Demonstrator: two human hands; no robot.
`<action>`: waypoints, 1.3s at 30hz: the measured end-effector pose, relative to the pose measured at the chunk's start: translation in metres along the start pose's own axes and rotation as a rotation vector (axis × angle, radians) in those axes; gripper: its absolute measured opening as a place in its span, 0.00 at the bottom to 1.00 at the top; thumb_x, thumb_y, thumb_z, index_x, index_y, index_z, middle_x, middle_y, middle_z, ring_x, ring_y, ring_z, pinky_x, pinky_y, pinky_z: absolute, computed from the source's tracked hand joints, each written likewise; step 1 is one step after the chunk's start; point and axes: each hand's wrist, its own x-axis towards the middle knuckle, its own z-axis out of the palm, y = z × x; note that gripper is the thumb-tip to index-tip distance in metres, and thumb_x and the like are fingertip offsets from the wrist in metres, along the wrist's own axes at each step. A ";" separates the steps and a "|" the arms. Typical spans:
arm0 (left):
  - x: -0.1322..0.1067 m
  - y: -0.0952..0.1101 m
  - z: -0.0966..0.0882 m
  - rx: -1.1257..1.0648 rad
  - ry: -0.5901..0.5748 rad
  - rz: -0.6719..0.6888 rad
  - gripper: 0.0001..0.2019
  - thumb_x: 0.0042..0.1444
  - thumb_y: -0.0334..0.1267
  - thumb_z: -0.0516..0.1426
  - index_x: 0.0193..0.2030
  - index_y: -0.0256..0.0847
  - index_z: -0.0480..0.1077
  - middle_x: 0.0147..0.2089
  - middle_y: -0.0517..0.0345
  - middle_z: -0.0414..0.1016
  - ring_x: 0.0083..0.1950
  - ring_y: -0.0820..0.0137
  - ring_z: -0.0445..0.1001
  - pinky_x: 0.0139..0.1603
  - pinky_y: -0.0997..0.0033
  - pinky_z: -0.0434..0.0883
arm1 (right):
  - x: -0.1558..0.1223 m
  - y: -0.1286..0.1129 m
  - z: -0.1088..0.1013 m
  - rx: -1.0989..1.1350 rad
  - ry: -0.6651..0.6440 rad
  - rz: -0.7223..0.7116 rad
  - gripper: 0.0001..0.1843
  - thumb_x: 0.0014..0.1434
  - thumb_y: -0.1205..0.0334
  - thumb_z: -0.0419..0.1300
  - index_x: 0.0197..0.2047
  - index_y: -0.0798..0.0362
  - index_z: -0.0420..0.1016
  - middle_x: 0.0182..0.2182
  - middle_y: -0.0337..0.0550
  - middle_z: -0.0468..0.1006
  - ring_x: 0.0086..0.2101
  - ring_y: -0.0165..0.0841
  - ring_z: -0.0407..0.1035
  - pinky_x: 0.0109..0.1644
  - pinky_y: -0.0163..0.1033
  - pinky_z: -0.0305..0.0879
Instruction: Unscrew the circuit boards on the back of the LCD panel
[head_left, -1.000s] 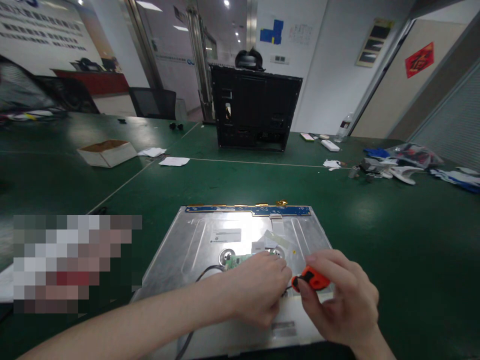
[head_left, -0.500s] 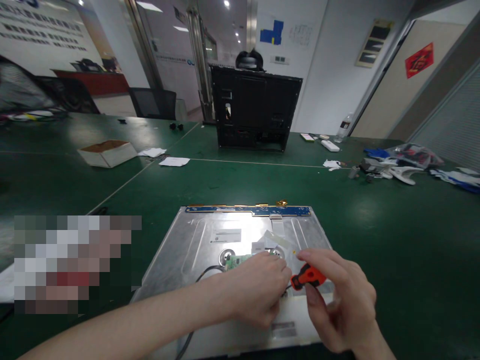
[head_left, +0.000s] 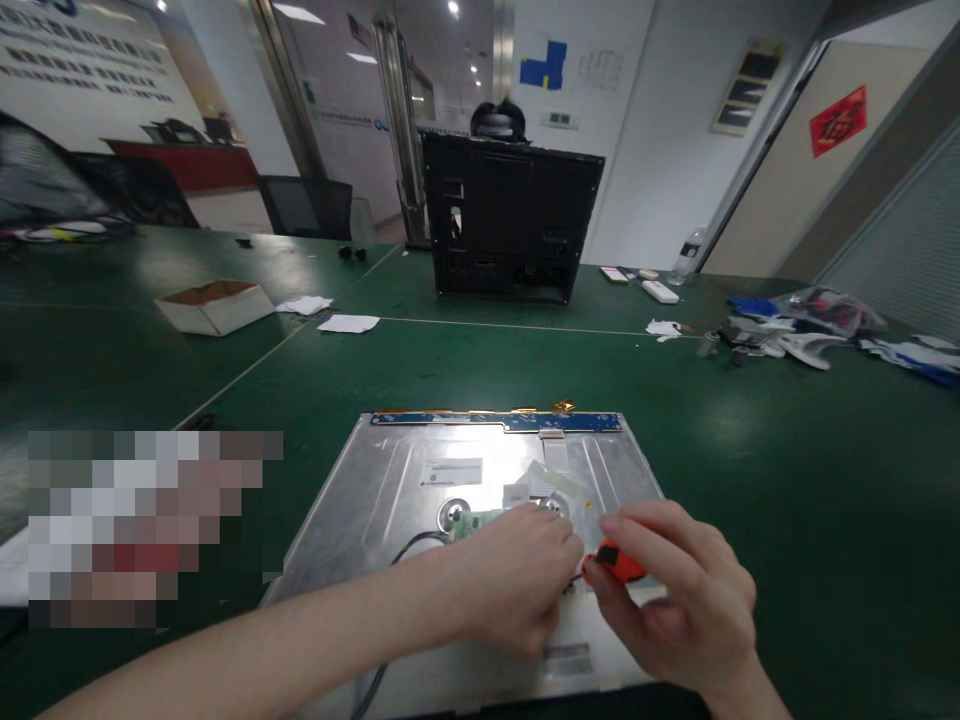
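Observation:
A silvery metal display panel (head_left: 390, 470) lies back side up in front of me, a blue circuit strip (head_left: 450, 420) along its far edge. My left hand (head_left: 521, 575) reaches across it from the left, fingers curled down around the screwdriver's tip area; what they grip is hidden. It partly covers a green circuit board (head_left: 474, 520). My right hand (head_left: 682, 595) pinches the handle of an orange-and-black screwdriver (head_left: 626, 567) between thumb and fingers. The screwdriver lies nearly level, its thin dark shaft running toward my left hand. A black cable (head_left: 382, 675) passes under my left forearm.
A black monitor housing (head_left: 514, 220) stands upright across the green table (head_left: 780, 450). An open cardboard box (head_left: 217, 312) and papers (head_left: 349, 323) are at left. A water bottle (head_left: 688, 255) and a heap of gloves and bags (head_left: 810, 320) lie at right. A blurred patch covers the left.
My right thumb has moved up and left along the screwdriver handle, and the fingers now close over it, the handle appearing turned. My left hand and the panel stay put.

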 end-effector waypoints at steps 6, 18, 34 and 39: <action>0.000 -0.001 0.001 -0.011 0.015 0.005 0.05 0.49 0.33 0.61 0.34 0.36 0.72 0.36 0.48 0.77 0.37 0.60 0.76 0.38 0.64 0.74 | 0.000 0.000 -0.003 0.049 -0.040 0.002 0.14 0.60 0.69 0.56 0.50 0.57 0.72 0.36 0.45 0.79 0.34 0.31 0.76 0.32 0.33 0.72; 0.000 -0.001 0.000 -0.027 0.013 -0.007 0.06 0.49 0.33 0.61 0.36 0.36 0.72 0.37 0.49 0.77 0.38 0.59 0.76 0.38 0.64 0.74 | -0.003 0.003 -0.005 0.083 -0.043 0.014 0.18 0.57 0.70 0.55 0.51 0.59 0.72 0.38 0.48 0.80 0.37 0.35 0.77 0.33 0.36 0.75; 0.000 0.001 -0.004 0.003 0.009 -0.012 0.05 0.49 0.33 0.62 0.34 0.36 0.73 0.36 0.49 0.77 0.36 0.60 0.75 0.36 0.64 0.73 | -0.004 0.002 -0.006 0.090 -0.077 0.014 0.19 0.59 0.67 0.54 0.53 0.59 0.71 0.40 0.49 0.82 0.39 0.36 0.78 0.36 0.38 0.77; 0.000 0.001 -0.003 0.021 -0.001 -0.011 0.06 0.49 0.33 0.61 0.34 0.36 0.72 0.36 0.48 0.77 0.36 0.60 0.75 0.36 0.63 0.73 | -0.003 0.002 -0.005 0.095 -0.047 0.022 0.17 0.57 0.68 0.55 0.51 0.58 0.71 0.37 0.48 0.82 0.36 0.36 0.78 0.34 0.37 0.77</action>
